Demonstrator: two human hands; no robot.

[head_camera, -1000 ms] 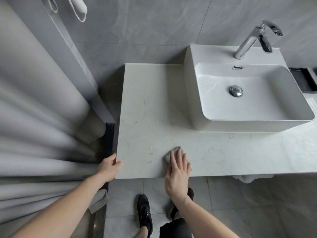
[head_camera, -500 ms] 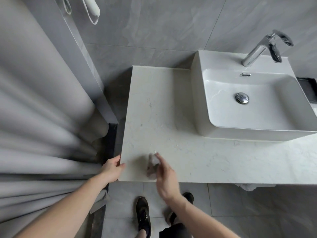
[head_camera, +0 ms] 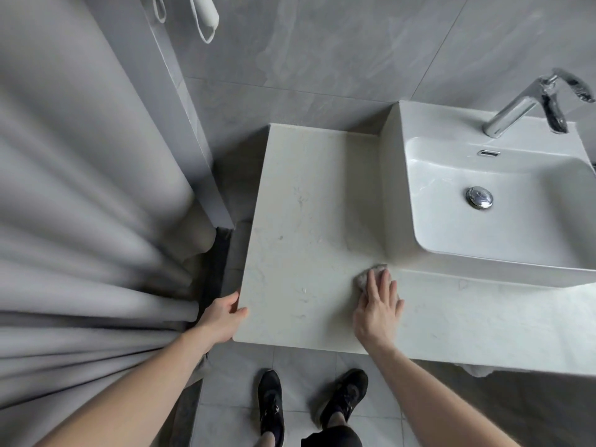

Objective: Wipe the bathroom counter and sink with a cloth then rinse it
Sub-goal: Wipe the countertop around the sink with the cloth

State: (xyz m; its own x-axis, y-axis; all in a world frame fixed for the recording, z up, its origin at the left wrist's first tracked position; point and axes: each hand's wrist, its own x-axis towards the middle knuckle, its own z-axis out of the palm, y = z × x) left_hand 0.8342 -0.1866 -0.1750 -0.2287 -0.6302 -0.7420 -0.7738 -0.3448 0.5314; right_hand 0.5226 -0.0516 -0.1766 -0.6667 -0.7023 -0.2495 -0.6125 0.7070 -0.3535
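A pale marble counter (head_camera: 306,221) runs from centre to the right edge, with a white vessel sink (head_camera: 396,195) standing on its right part. My right hand (head_camera: 377,308) lies flat with straight fingers on a small grey cloth (head_camera: 366,277), pressing it on the counter just by the sink's front left corner. Most of the cloth is hidden under the fingers. My left hand (head_camera: 222,317) holds the counter's front left corner, thumb on top and fingers around the edge.
A chrome tap (head_camera: 522,108) stands at the back of the sink, and a chrome drain plug (head_camera: 479,197) sits in the basin. A grey curtain (head_camera: 80,221) hangs close on the left. Grey tiled wall behind, tiled floor and my black shoes (head_camera: 272,408) below.
My right hand has slid the cloth from the counter's front edge to the right and away from me, up to the sink's corner. The left hand has stayed on the corner.
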